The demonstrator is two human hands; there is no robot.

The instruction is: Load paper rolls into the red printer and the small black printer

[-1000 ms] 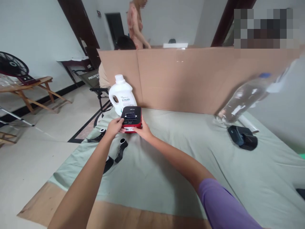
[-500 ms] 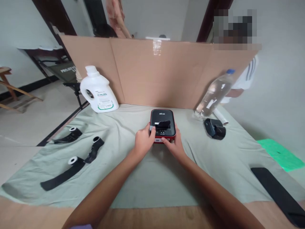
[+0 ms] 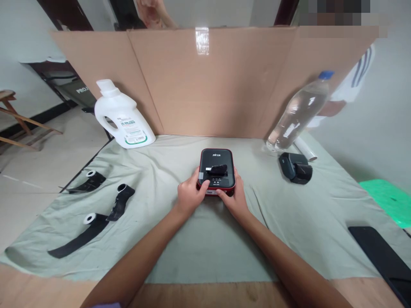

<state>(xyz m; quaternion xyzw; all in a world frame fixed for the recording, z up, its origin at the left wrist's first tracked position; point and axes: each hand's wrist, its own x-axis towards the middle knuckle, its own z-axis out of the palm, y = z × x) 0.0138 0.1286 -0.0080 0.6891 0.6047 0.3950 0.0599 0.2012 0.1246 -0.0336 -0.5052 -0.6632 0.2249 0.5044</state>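
In the middle of the cloth sits a small label printer (image 3: 215,160) with a black top and red sides. A curled piece of black label paper (image 3: 218,169) sticks up from the slot in its top. My left hand (image 3: 192,193) grips its left side, thumb on the front left corner. Against the right side and front edge, my right hand (image 3: 235,198) is closed with its thumb near the white sticker. Most of the fingers of both hands are hidden behind the printer's sides.
Several black paper rolls (image 3: 121,201) lie at left. A white detergent jug (image 3: 123,119) and a water bottle (image 3: 298,111) lean against a cardboard screen (image 3: 208,85). At right are a black device (image 3: 294,168), a white tube (image 3: 305,148) and a black phone (image 3: 379,252). People stand behind the screen.
The view has shifted, tilting down and closer to the cardboard. Both hands keep their hold on the printer, which still rests on the cloth.
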